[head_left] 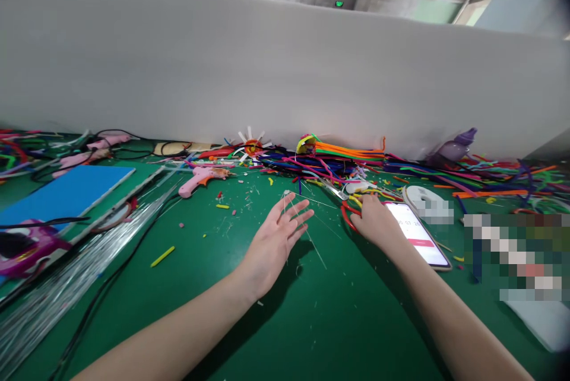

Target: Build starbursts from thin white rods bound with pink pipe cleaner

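Observation:
My left hand point(276, 238) hovers over the green table point(312, 321) with fingers stretched and spread, thin strands of dried glue point(307, 224) stuck to them. My right hand point(373, 219) rests by the red-handled scissors point(346, 210), its fingers curled down at the handles and partly hidden. A pile of colourful pipe cleaners point(347, 161) lies just beyond both hands. A pink glue gun point(200, 179) lies to the left of my left hand.
A phone point(421, 235) with a lit screen lies right of my right hand, by a white tape roll point(421, 196). A blue sheet point(66, 191), silvery wires point(66, 274), black cables and another pink tool point(27, 247) sit at left. A grey partition point(285, 66) backs the table.

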The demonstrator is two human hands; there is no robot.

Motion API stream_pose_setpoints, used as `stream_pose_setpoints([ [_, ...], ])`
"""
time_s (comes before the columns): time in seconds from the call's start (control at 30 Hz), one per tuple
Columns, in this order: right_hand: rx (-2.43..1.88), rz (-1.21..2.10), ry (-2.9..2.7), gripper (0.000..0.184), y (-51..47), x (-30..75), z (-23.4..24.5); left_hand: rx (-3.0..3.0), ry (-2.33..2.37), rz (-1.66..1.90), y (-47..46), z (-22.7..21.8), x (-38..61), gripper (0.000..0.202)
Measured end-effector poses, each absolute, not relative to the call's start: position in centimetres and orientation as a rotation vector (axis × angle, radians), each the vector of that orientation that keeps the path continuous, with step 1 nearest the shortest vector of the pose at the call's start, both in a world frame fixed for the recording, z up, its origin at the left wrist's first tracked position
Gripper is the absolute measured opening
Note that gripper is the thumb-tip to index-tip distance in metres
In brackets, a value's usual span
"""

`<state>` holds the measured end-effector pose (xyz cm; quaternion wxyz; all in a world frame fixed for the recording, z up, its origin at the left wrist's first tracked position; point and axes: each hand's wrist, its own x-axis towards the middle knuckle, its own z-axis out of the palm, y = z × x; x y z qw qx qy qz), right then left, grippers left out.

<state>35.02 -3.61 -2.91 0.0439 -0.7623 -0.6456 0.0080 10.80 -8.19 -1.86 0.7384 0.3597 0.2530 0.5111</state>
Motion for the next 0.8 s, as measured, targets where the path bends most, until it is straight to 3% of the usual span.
stream_pose_setpoints([
  [0.27,-2.107,0.36,-1.867,0.037,-4.2,35.7,-2.6,0.914,0.596,1.361,-6.7,-1.3,9.8,0.036],
  [0.5,-2.0,0.244,-1.691,0.066,-4.1,34.6,-2.5,0.864,0.698,1.444,-5.5,-1.3,9.0,0.035],
  [0.63,-1.816,0.316,-1.617,0.05,-4.3,34.1,-1.9,1.029,0.768,1.407,-5.2,-1.7,8.7,0.036],
  [0.8,-1.557,0.027,-1.678,0.031,-4.0,33.1,-1.1,1.355,0.868,1.294,-5.2,-1.1,7.9,0.036],
])
